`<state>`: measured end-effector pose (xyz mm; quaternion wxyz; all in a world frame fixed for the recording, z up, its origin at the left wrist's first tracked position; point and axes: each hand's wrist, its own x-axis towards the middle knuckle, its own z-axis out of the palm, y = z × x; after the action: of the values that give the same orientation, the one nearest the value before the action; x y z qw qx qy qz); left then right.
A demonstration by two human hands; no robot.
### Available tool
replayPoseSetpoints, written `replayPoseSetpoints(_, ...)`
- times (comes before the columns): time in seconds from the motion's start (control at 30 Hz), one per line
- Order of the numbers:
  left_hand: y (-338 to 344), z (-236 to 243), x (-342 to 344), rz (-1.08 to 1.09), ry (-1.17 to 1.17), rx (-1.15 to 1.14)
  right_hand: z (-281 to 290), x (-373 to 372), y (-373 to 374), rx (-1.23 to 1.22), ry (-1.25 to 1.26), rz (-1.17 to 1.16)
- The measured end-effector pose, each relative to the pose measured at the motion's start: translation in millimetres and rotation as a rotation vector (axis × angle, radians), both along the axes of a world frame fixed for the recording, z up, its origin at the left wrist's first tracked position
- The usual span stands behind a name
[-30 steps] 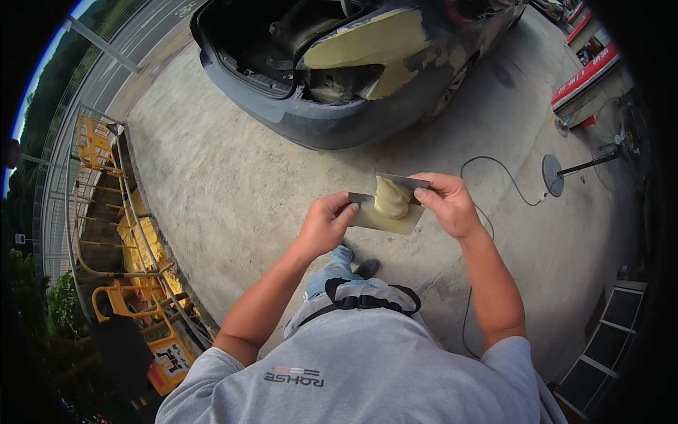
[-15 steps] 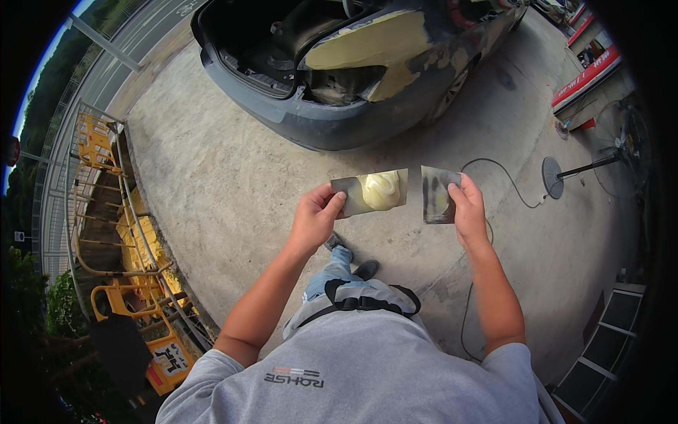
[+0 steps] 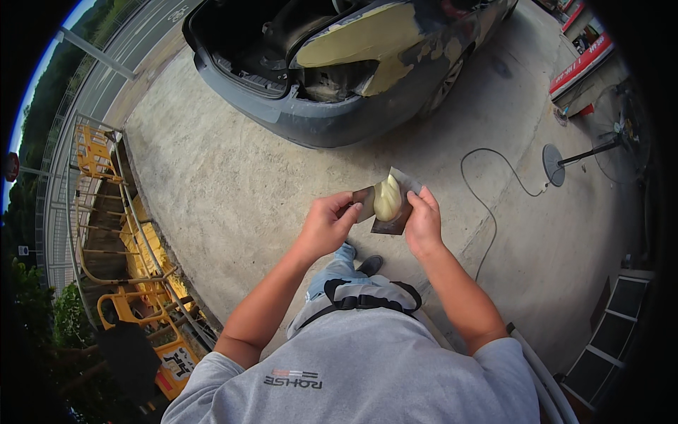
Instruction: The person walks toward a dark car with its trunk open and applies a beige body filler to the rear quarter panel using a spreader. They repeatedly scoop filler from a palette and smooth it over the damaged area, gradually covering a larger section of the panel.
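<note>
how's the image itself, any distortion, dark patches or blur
Head view: fisheye bends the roadside railing, corners black; the open car trunk sinks into near-black. Same head view: the pale paste looks fairly sharp, the fan hazy.

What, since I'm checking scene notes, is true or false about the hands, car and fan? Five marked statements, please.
1. The left hand holds a thin plate. True.
2. The right hand is empty. False: it holds another plate.
3. Pale paste sits between the hands. True.
4. The car bears a yellowish patch. True.
5. The fan is at the picture's left. False: it is at the right.
</note>
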<state>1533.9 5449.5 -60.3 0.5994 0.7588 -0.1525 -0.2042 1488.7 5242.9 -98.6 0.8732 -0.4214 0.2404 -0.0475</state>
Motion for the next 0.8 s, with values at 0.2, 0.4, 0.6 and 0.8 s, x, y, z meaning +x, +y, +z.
replayPoseSetpoints(0.2, -5, 8, -4, -0.133, -0.178, 0.149, 5, 8, 6, 0.153, 0.027, -0.048)
replayPoseSetpoints(0.4, 2, -7, 4, -0.275, -0.393, 0.301, 20, 20, -12, 0.234, -0.004, -0.064)
replayPoseSetpoints(0.6, 23, -19, 27, 0.047, -0.215, 0.379, 5, 11, -30, 0.191, -0.034, -0.038)
replayPoseSetpoints(0.8, 21, -15, 33, 0.135, -0.027, 0.111, -24, 9, -27, 0.131, 0.024, -0.042)
